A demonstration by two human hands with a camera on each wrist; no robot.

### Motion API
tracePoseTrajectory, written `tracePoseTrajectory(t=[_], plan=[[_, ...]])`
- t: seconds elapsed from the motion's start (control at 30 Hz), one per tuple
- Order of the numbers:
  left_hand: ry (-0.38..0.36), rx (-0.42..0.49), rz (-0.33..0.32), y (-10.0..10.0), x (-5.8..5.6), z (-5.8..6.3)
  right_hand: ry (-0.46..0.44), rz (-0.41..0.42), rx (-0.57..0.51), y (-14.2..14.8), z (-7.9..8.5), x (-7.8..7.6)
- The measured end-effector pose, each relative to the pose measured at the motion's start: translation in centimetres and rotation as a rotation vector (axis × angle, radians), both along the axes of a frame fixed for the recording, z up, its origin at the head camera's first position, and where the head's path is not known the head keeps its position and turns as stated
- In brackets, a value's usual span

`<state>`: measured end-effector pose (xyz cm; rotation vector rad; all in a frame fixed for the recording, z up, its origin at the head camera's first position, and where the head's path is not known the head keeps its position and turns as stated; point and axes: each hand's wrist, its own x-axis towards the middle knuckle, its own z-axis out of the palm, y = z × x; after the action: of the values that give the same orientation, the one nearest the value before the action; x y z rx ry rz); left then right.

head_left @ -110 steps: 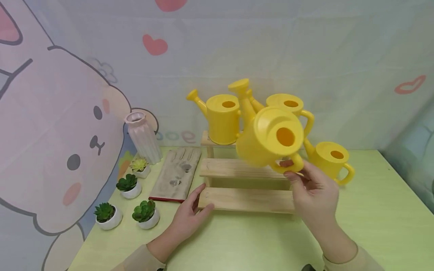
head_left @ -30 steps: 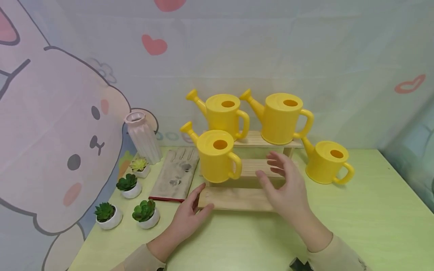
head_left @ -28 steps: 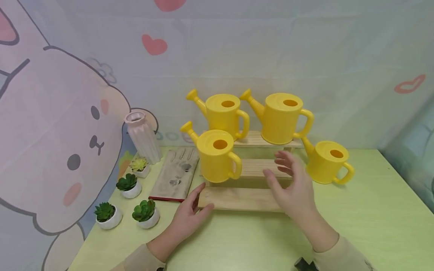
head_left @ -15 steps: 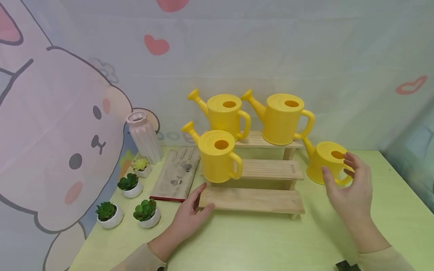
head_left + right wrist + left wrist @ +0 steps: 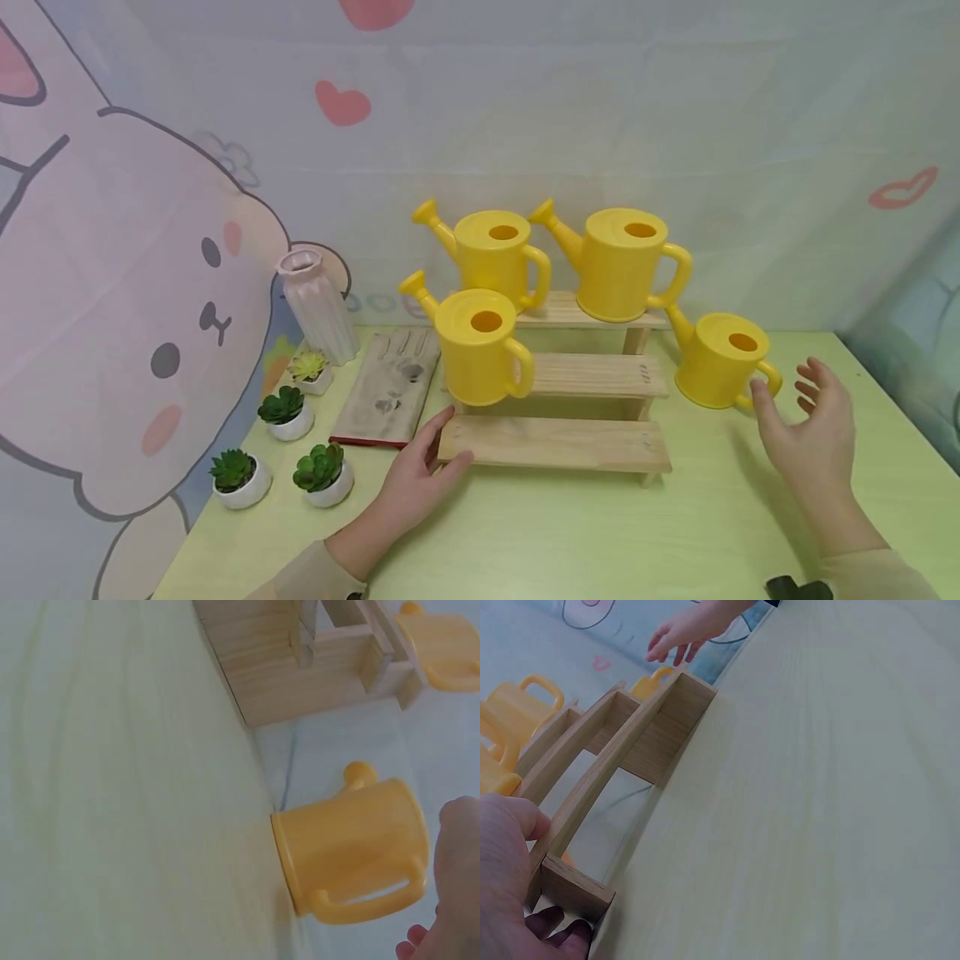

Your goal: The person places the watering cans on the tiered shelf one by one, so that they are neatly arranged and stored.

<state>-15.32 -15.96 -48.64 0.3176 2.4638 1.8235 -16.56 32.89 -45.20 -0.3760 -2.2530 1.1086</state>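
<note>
My left hand (image 5: 420, 479) grips the left end of a three-step wooden plant stand (image 5: 555, 442), the thumb on the lowest step and fingertips curled under its end in the left wrist view. My right hand (image 5: 813, 429), fingers parted and holding nothing, hovers by the handle of a yellow watering can (image 5: 720, 362) on the table right of the stand. That can (image 5: 352, 851) also shows in the right wrist view. One yellow watering can (image 5: 476, 350) stands at the left of the middle step. Two more, a left can (image 5: 491, 254) and a right can (image 5: 618, 267), stand on the top step.
Left of the stand lie beige work gloves (image 5: 390, 387) with a red edge. A pale pink vase (image 5: 318, 308) and several small potted succulents (image 5: 322, 475) stand further left. A printed cloth backdrop (image 5: 675, 108) hangs behind the green table (image 5: 562, 542).
The watering can my right hand held by its handle now stands on the middle step, released. My right hand has since moved right toward the can on the table. The left hand has stayed put.
</note>
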Motion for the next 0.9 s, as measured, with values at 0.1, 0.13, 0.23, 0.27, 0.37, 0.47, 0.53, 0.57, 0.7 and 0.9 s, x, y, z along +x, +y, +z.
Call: tracePoseTrajectory(t=[0.1,0.13,0.23,0.27,0.37,0.47,0.53,0.57,0.7,0.9], plan=[[-0.001,0.008,-0.002,0.0,0.0,0.0,-0.061,0.021,-0.005,0.8,-0.8,-0.3],[-0.002,0.009,0.0,0.0,0.0,0.0,-0.077,0.032,-0.002,1.0,-1.2,-0.5],[-0.002,0.007,0.006,0.0,0.0,0.0,-0.116,0.073,0.014,1.6,-2.1,-0.8],[-0.001,0.005,0.006,0.0,0.0,0.0,-0.127,0.086,0.021,1.8,-2.3,-0.8],[0.006,-0.002,0.008,0.0,0.0,-0.1,-0.154,0.107,0.034,1.9,-2.5,-0.8],[0.012,-0.009,0.007,0.0,0.0,-0.1,-0.176,0.11,0.05,1.9,-2.4,-0.9],[0.009,-0.01,0.004,0.0,0.0,0.0,-0.186,0.104,0.056,1.8,-2.5,-1.0],[0.009,-0.012,0.003,0.0,0.0,0.0,-0.187,0.102,0.059,1.8,-2.5,-1.1],[0.004,-0.02,0.002,0.0,0.0,0.1,-0.178,0.089,0.069,1.8,-2.8,-1.3],[0.003,-0.028,0.001,0.0,0.0,0.0,-0.12,0.09,0.106,1.8,-3.1,-1.3]])
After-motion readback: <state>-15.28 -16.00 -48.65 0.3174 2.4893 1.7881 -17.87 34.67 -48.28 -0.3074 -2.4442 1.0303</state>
